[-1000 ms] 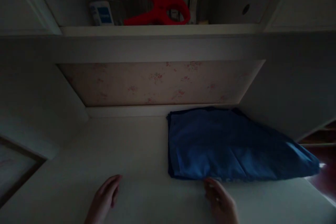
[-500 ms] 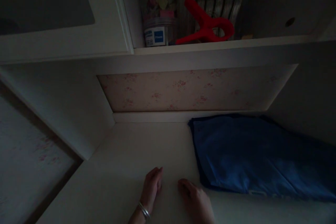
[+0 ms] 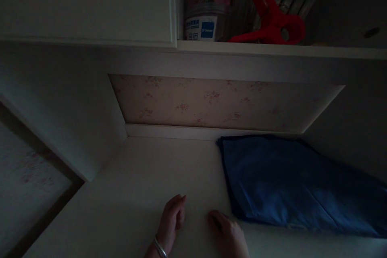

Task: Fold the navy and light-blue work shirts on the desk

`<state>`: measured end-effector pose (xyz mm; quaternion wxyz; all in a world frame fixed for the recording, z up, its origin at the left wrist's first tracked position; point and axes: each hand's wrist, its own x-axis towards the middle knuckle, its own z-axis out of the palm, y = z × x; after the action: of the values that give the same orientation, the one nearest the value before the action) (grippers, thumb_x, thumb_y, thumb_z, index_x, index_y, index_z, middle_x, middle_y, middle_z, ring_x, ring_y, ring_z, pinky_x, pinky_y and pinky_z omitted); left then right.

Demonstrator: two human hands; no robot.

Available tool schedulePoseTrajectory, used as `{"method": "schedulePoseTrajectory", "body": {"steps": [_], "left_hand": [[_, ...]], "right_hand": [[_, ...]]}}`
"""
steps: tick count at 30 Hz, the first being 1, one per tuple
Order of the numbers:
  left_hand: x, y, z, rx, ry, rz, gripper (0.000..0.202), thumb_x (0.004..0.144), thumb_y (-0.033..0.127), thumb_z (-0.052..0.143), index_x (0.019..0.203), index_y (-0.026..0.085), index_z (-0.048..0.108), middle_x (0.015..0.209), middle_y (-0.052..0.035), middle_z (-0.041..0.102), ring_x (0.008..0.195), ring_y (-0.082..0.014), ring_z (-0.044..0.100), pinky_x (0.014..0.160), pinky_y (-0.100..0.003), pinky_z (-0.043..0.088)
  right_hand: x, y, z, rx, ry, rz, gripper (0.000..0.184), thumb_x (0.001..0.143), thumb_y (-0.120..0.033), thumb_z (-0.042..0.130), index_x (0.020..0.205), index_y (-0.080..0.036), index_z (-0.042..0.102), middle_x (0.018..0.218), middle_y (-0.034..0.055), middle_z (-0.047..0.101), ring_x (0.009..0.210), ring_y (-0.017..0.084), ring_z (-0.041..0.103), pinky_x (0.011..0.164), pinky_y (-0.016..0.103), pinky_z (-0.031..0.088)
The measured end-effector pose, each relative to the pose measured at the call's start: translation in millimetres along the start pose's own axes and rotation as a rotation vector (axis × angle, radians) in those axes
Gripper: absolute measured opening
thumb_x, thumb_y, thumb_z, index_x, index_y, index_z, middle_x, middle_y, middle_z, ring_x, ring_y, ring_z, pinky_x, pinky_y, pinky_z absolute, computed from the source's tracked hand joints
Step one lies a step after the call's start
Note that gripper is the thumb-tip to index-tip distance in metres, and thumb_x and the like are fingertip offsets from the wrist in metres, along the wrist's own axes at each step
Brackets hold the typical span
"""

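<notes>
In dim light, a folded blue cloth [image 3: 290, 185] lies on the right half of a white shelf surface [image 3: 151, 169]. My left hand [image 3: 171, 221], with a bracelet at the wrist, rests on the shelf with its fingers stretched forward and nothing in it. Just to its right, my right hand [image 3: 225, 231] lies on the shelf with its fingers loosely curled, close to the cloth's near left corner; it seems to hold nothing.
A floral-papered back panel [image 3: 223, 102] closes the compartment. On the shelf above stand a clear jar with a blue label [image 3: 201, 24] and a large red clamp [image 3: 272, 24]. A white side wall [image 3: 69, 129] bounds the left.
The view has swung to the left, so the cloth sits further right in the picture. Both hands have come closer together near the cloth's left corner; since half a second ago they have barely moved.
</notes>
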<state>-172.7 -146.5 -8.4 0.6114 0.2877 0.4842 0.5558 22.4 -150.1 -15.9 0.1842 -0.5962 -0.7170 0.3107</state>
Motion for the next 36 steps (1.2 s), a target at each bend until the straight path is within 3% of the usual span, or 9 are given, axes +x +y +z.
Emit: {"method": "schedulePoseTrajectory", "body": {"steps": [5,30,36], "left_hand": [[-4.5,6.0,2.5,-0.132,-0.017,-0.054,0.054,0.071,0.055,0.071,0.056,0.022,0.030,0.044,0.0114,0.022,0.040,-0.0050,0.014,0.042,-0.024,0.010],[-5.0,7.8,3.5,-0.068,-0.035,-0.056,0.052,0.072,0.054,0.070,0.058,0.023,0.031,0.043,0.0121,0.023,0.040,-0.0048,0.013,0.042,-0.025,0.007],[-5.7,6.6,3.3,-0.037,-0.030,-0.052,0.049,0.072,0.052,0.070,0.059,0.023,0.033,0.044,0.0122,0.023,0.041,-0.0050,0.013,0.043,-0.024,0.008]], "right_hand": [[-1.8,-0.7,-2.1,-0.014,-0.004,0.016,0.037,0.097,-0.043,0.036,0.099,-0.030,0.070,0.097,0.0016,0.074,0.088,0.022,0.069,0.072,0.029,0.044],[-5.3,-4.4,-6.7,-0.011,0.022,-0.034,0.035,0.096,-0.039,0.038,0.098,-0.026,0.071,0.098,0.0041,0.074,0.087,0.022,0.069,0.074,0.030,0.046],[-6.7,-5.0,-7.3,0.004,0.018,-0.023,0.033,0.096,-0.041,0.039,0.097,-0.028,0.070,0.094,0.0018,0.074,0.083,0.021,0.069,0.068,0.027,0.043]]}}
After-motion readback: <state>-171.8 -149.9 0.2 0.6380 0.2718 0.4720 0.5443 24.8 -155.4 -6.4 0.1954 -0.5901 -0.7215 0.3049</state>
